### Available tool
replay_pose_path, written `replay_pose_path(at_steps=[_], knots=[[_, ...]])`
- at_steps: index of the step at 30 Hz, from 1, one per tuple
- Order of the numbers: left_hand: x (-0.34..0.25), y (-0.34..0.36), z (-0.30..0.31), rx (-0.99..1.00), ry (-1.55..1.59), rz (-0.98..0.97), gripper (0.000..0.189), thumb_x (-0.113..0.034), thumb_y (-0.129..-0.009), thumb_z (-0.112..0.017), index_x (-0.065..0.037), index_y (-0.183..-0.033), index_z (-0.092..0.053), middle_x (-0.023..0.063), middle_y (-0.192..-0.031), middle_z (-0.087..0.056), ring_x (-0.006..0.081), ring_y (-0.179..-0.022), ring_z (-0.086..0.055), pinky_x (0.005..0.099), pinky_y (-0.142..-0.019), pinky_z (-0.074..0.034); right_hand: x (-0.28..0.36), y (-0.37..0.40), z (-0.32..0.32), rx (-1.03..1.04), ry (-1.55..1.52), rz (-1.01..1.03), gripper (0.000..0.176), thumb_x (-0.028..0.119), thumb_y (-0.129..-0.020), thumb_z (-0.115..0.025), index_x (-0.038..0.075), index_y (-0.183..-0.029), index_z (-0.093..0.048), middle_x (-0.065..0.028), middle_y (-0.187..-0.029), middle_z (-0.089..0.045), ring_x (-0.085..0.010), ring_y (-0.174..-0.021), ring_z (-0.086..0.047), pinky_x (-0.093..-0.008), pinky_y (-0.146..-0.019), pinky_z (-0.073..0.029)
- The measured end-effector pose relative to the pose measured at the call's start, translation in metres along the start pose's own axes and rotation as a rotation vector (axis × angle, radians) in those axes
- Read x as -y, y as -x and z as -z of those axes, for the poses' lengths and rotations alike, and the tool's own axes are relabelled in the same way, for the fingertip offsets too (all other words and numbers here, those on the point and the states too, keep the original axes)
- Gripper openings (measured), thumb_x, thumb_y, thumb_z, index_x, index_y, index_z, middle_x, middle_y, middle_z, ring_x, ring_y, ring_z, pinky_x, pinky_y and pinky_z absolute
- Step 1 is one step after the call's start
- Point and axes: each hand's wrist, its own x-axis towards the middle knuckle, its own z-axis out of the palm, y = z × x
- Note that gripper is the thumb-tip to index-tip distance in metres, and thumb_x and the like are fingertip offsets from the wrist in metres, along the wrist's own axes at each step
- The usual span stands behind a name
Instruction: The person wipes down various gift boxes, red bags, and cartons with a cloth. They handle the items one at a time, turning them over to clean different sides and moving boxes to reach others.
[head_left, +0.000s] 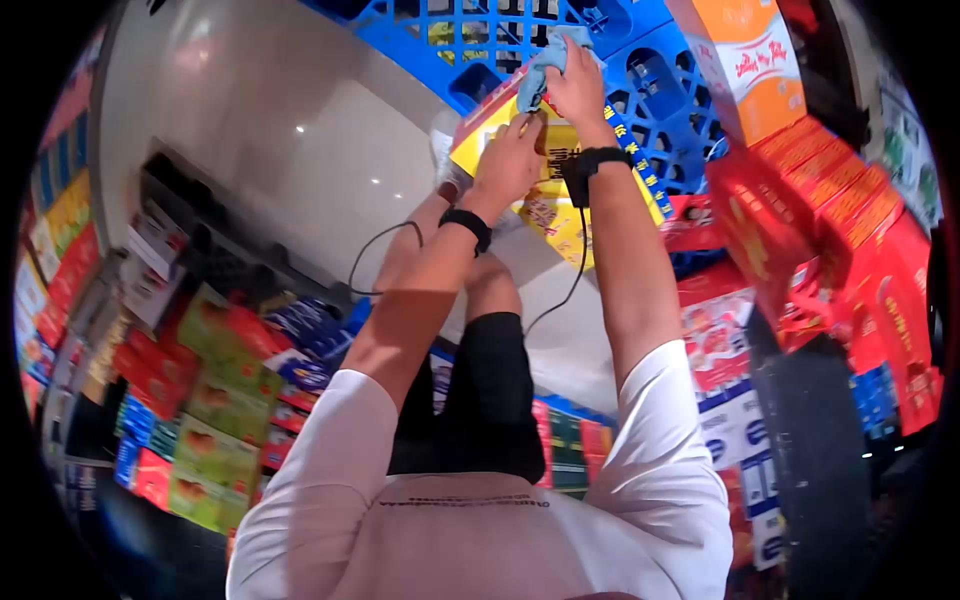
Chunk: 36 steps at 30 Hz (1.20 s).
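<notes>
A yellow printed carton (580, 225) with a red edge and a blue lettered strip is in front of me, next to a blue plastic pallet. My right hand (578, 90) is closed on a light blue cloth (545, 72) at the carton's far end. Just below the cloth, my left hand (508, 165) grips the carton with bent fingers, their tips close to the cloth's lower end. Each wrist has a black band, and thin black cables hang from the bands.
The blue pallet (650, 85) lies ahead, with an orange and white carton (745, 70) at its right. Red boxes (830, 200) are stacked on the right. Green cartons (215, 430) and other packages line the left. Pale floor (300, 130) shows ahead on the left.
</notes>
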Motion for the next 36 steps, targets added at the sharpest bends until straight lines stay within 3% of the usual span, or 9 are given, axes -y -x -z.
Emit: replay_pose_path(at_steps=[6, 10, 18, 23, 26, 28, 30, 32, 36], knots=[[-0.008, 0.042, -0.017, 0.146, 0.296, 0.229, 0.049, -0.007, -0.083, -0.056, -0.005, -0.133, -0.054, 0.0171, -0.14, -0.051, 0.0415, -0.117, -0.054, 0.0468, -0.1, -0.046, -0.02, 0.081, 0.058, 0.333, 0.278, -0.095, 0.084, 0.023, -0.088, -0.063, -0.015, -0.149, -0.019, -0.0359, -0.133, -0.048, -0.0475, -0.124, -0.047, -0.0537, -0.106, -0.036], [-0.014, 0.066, 0.003, -0.094, 0.245, 0.301, 0.062, -0.009, -0.083, -0.061, -0.007, -0.143, -0.047, 0.0178, -0.155, -0.034, 0.0409, -0.138, -0.038, 0.05, -0.108, -0.04, 0.008, 0.062, 0.054, 0.407, 0.259, 0.187, 0.078, 0.006, -0.079, -0.063, -0.005, -0.149, -0.029, -0.0294, -0.137, -0.047, -0.0465, -0.129, -0.043, -0.0493, -0.111, -0.035], [0.062, 0.088, -0.02, -0.344, 0.478, 0.281, 0.033, -0.011, -0.085, -0.061, -0.002, -0.117, -0.063, 0.0142, -0.156, -0.039, 0.0299, -0.143, -0.037, 0.0481, -0.112, -0.036, 0.1, 0.076, -0.032, 0.554, 0.286, 0.508, 0.05, 0.009, -0.079, -0.06, 0.005, -0.129, -0.057, -0.0178, -0.138, -0.053, -0.0379, -0.137, -0.04, -0.0658, -0.115, -0.019], [0.063, 0.119, -0.041, -0.436, 0.883, 0.279, 0.06, -0.007, -0.079, -0.071, -0.002, -0.134, -0.049, 0.018, -0.161, -0.025, 0.0374, -0.144, -0.032, 0.047, -0.113, -0.037, 0.094, 0.077, -0.04, 0.49, 0.142, 0.504, 0.042, 0.006, -0.079, -0.059, 0.011, -0.12, -0.064, -0.0208, -0.131, -0.058, -0.0403, -0.132, -0.046, -0.0647, -0.115, -0.019], [0.061, 0.133, -0.035, -0.482, 0.714, 0.288, 0.086, -0.008, -0.076, -0.074, -0.005, -0.15, -0.031, 0.0245, -0.161, -0.017, 0.0421, -0.138, -0.04, 0.0445, -0.109, -0.043, 0.112, 0.083, -0.046, 0.534, 0.1, 0.449, 0.034, 0.004, -0.078, -0.061, 0.011, -0.11, -0.069, -0.0214, -0.124, -0.064, -0.0391, -0.129, -0.051, -0.0641, -0.115, -0.019], [0.064, 0.15, -0.017, -0.498, 0.772, 0.392, 0.091, -0.008, -0.075, -0.074, -0.006, -0.153, -0.026, 0.0254, -0.161, -0.017, 0.0427, -0.136, -0.043, 0.0448, -0.109, -0.043, 0.133, 0.092, -0.048, 0.66, 0.06, 0.543, 0.032, 0.005, -0.08, -0.061, 0.009, -0.111, -0.069, -0.022, -0.122, -0.065, -0.0393, -0.119, -0.059, -0.0566, -0.109, -0.036], [0.056, 0.177, 0.0, -0.518, 0.827, 0.489, 0.097, -0.008, -0.075, -0.074, -0.007, -0.155, -0.02, 0.0264, -0.161, -0.018, 0.0432, -0.133, -0.046, 0.0451, -0.109, -0.043, 0.176, 0.112, -0.029, 0.834, -0.019, 0.305, 0.032, 0.006, -0.08, -0.062, 0.006, -0.111, -0.068, -0.0231, -0.116, -0.067, -0.0417, -0.106, -0.065, -0.0482, -0.093, -0.05], [0.054, 0.214, 0.019, -0.325, 0.695, 0.591, 0.102, -0.008, -0.074, -0.074, -0.009, -0.156, -0.014, 0.0288, -0.159, -0.02, 0.0431, -0.131, -0.048, 0.0448, -0.106, -0.045, 0.17, 0.141, -0.034, 1.277, 0.118, 0.435, 0.032, 0.008, -0.082, -0.062, 0.003, -0.113, -0.066, -0.0242, -0.111, -0.068, -0.0442, -0.098, -0.066, -0.0444, -0.083, -0.053], [0.049, 0.304, 0.046, -0.038, 0.733, 0.633, 0.073, -0.017, -0.074, -0.077, -0.002, -0.137, -0.044, 0.0249, -0.117, -0.064, 0.0408, -0.112, -0.062, 0.0476, -0.091, -0.051, 0.238, 0.21, 0.019, 1.419, -0.204, 0.453, 0.031, 0.017, -0.09, -0.063, 0.0, -0.115, -0.064, -0.0216, -0.101, -0.071, -0.0333, -0.094, -0.069, -0.0402, -0.086, -0.051]])
